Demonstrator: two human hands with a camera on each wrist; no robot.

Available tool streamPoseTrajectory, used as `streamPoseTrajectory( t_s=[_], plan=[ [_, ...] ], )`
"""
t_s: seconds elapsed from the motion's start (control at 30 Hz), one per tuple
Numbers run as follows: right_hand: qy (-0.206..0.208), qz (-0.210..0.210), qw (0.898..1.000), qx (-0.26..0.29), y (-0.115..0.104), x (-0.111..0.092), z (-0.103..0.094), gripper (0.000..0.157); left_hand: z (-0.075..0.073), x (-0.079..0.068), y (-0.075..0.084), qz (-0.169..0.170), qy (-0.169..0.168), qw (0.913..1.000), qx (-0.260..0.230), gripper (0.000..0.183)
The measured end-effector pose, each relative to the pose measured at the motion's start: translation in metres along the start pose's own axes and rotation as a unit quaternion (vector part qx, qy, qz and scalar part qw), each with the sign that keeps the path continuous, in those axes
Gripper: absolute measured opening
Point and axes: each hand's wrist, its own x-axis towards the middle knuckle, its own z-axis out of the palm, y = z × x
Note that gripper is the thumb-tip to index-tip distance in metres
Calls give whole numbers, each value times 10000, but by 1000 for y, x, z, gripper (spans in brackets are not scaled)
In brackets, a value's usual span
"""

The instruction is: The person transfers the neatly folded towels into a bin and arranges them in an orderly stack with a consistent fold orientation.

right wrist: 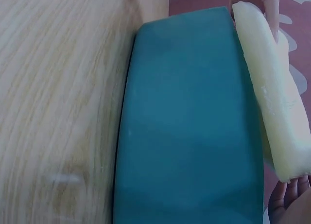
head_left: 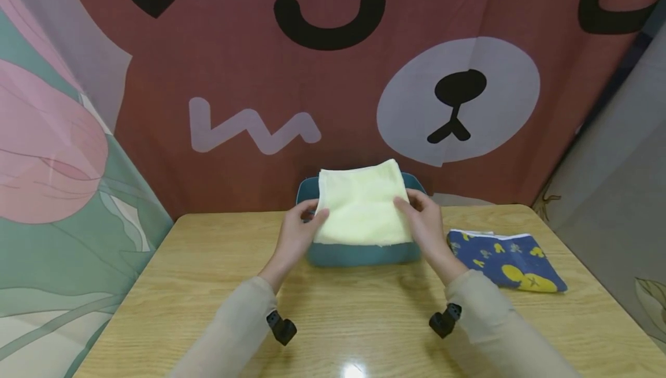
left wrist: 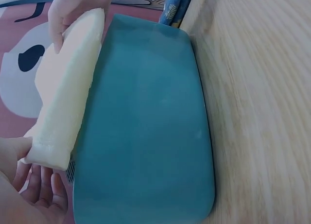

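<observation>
A folded pale yellow towel [head_left: 364,204] is held by its two sides over a teal bin [head_left: 364,255]. My left hand [head_left: 299,228] pinches the towel's left edge, thumb on top and fingers beneath. On the opposite edge, my right hand [head_left: 424,222] grips it the same way. In the left wrist view, the towel [left wrist: 68,93] shows as a thick folded layer beside the bin's outer wall [left wrist: 146,122]. The right wrist view has the towel's rounded fold [right wrist: 272,93] next to the bin's rim. The bin's inside is mostly hidden by the towel.
A folded blue towel with yellow patterns [head_left: 507,259] lies on the wooden table [head_left: 218,280], right of the bin. Behind the table hangs a reddish-brown curtain with a bear face [head_left: 250,66]. Patterned curtains [head_left: 47,152] flank both sides.
</observation>
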Motion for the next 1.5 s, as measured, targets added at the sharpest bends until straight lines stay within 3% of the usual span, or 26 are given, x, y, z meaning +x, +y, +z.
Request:
streamPoseTrajectory(
  t_s=[0.57,0.9,1.27,1.5],
  plan=[
    [6,-434,9985,-325,-4,18,-2,35,13,14,4,-116,174,9990,-388,31],
    [96,-643,9973,-351,-4,24,0,31,17,21,3,-67,317,9991,-285,30],
    [-16,-353,9980,-517,-6,26,3,34,23,26,1,-22,421,9991,-84,33],
    [-86,-380,9974,-612,-2,26,7,33,25,25,1,46,501,9987,-36,33]
  ],
)
